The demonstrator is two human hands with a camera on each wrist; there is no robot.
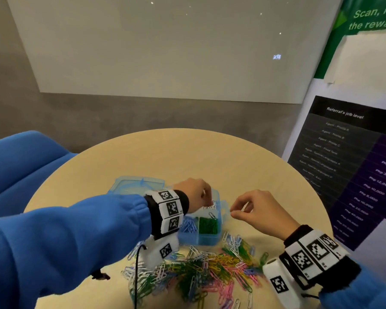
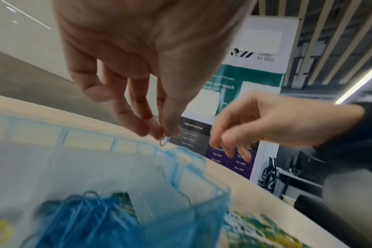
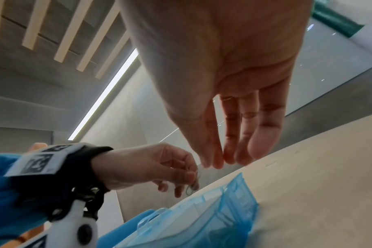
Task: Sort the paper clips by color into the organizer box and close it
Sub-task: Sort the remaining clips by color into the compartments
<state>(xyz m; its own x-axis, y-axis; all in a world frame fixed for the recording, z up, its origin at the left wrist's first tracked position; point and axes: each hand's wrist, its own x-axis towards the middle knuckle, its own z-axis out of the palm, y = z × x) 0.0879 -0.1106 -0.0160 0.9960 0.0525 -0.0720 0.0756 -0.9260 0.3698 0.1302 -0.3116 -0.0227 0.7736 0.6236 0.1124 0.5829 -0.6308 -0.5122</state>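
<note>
— Where can we pass?
— Bare round table (image 1: 187,152) beyond the organizer box (image 1: 206,238) is free.
— And nearer us?
— The loose clip pile (image 1: 205,270) blocks the front, and the poster board (image 1: 352,166) hems in our right side.

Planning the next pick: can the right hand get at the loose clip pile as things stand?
Probably yes: the right hand hovers beside the organizer box, holding nothing visible, and the clip pile lies uncovered just below it.

The head camera looked down from above at the round table (image 1: 210,152), far enough to see both arms. Each wrist camera sat very close under its own hand and looked up along the fingers. All three saw the blue organizer box (image 1: 210,238) (image 2: 202,218) (image 3: 234,206).
</note>
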